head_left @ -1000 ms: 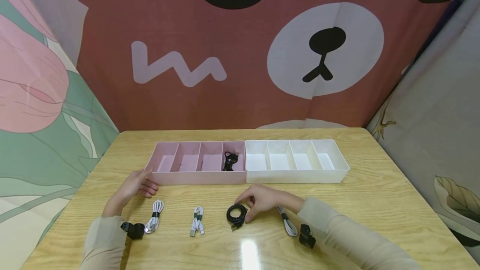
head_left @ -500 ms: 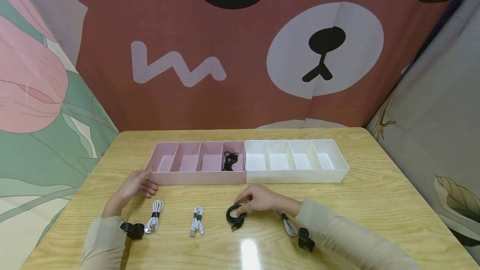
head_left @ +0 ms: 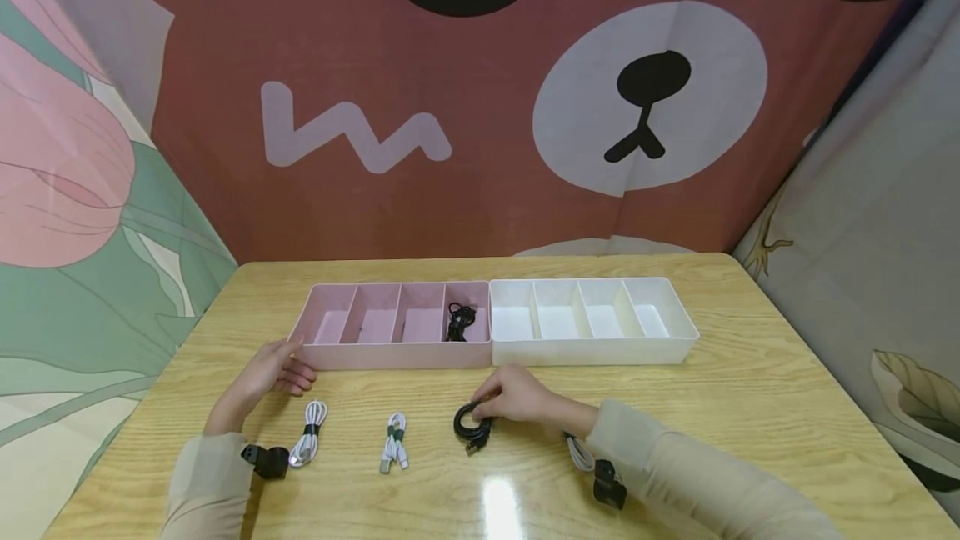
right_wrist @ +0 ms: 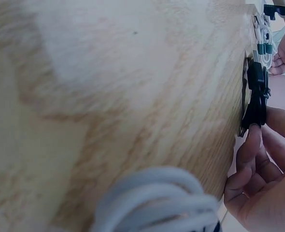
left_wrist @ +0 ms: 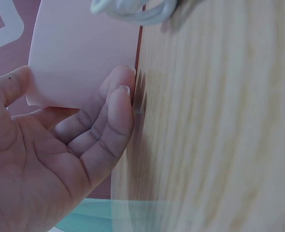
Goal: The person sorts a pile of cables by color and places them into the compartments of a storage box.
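Observation:
In the head view, my right hand [head_left: 516,394] pinches a coiled black USB cable [head_left: 461,430] between thumb and fingertips, at the right side of its ring. The right wrist view shows the black cable [right_wrist: 256,94] at the fingertips, its plug pointing away from the hand. My left hand [head_left: 272,369] touches the near left corner of the pink divided box [head_left: 397,357]. In the left wrist view the thumb meets the box's edge, and loosely bent fingers rest by its wall [left_wrist: 84,53]. A black cable bundle [head_left: 461,322] lies in the pink box's rightmost compartment.
A white divided box [head_left: 600,352] adjoins the pink one on its right. Tied white cables lie on the table: a left bundle [head_left: 309,433], a middle one [head_left: 394,442], and a greyish-white bundle [head_left: 579,452] partly under the right wrist. Printed cloth [head_left: 450,215] hangs behind the table.
My right fingers have closed on the black cable's ring, and the cable has shifted slightly away from me. My left hand and the boxes stay in place.

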The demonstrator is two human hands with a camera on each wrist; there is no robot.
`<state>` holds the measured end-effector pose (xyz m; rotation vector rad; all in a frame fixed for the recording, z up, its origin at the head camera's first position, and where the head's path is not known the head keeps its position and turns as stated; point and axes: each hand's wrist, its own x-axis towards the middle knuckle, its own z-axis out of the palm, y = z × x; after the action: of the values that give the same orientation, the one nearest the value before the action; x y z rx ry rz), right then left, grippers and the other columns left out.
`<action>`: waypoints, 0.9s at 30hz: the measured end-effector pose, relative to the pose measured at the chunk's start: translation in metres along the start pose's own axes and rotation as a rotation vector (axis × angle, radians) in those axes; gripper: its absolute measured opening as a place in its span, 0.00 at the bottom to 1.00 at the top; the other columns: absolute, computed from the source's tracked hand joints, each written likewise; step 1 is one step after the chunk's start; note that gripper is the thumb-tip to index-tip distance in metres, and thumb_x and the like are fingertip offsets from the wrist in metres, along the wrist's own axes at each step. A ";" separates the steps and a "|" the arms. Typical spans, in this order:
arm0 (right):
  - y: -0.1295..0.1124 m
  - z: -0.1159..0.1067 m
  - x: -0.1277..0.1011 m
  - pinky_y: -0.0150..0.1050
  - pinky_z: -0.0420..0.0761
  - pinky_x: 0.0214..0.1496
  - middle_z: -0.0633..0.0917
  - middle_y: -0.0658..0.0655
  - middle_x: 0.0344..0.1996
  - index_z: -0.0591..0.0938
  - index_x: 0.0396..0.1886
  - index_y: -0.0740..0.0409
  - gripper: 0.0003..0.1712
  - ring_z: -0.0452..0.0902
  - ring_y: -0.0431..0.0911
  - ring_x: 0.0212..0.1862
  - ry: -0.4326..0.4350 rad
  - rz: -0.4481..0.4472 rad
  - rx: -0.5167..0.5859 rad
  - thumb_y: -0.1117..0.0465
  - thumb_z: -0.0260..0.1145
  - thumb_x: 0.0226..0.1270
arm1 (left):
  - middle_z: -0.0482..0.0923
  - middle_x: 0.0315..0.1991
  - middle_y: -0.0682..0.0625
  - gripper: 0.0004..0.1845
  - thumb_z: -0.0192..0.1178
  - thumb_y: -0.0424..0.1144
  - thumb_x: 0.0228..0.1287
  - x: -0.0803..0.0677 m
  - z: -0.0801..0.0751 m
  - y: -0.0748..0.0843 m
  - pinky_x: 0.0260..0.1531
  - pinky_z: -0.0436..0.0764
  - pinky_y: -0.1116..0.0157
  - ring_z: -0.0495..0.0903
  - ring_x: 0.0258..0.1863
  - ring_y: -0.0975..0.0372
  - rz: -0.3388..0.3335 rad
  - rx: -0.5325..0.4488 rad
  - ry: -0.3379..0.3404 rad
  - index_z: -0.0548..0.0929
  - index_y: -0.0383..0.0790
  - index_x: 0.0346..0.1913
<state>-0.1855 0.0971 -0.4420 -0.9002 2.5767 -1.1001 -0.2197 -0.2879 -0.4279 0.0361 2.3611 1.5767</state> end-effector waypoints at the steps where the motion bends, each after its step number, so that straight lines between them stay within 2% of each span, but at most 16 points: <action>1: 0.000 0.000 0.000 0.27 0.70 0.27 0.85 0.50 0.24 0.87 0.28 0.60 0.08 0.70 0.31 0.24 0.005 -0.007 -0.006 0.62 0.72 0.47 | 0.79 0.27 0.44 0.33 0.33 0.52 0.73 0.000 0.000 0.000 0.27 0.81 0.61 0.80 0.25 0.57 -0.003 0.004 0.002 0.60 0.17 0.53; 12: -0.002 -0.001 0.002 0.26 0.69 0.22 0.83 0.49 0.18 0.86 0.26 0.63 0.06 0.68 0.30 0.19 0.005 -0.027 0.000 0.68 0.69 0.45 | 0.80 0.27 0.42 0.34 0.32 0.52 0.73 -0.001 0.000 0.001 0.27 0.81 0.61 0.80 0.25 0.57 -0.003 0.004 0.005 0.59 0.16 0.54; 27: -0.001 -0.005 0.003 0.23 0.65 0.16 0.79 0.49 0.13 0.84 0.26 0.67 0.05 0.65 0.29 0.15 0.029 -0.061 0.078 0.71 0.67 0.46 | 0.79 0.27 0.44 0.34 0.33 0.53 0.72 0.000 -0.001 -0.001 0.27 0.81 0.61 0.80 0.25 0.57 -0.001 0.014 0.002 0.60 0.16 0.54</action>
<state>-0.1895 0.0974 -0.4374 -0.9566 2.5252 -1.2298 -0.2200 -0.2889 -0.4283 0.0356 2.3730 1.5609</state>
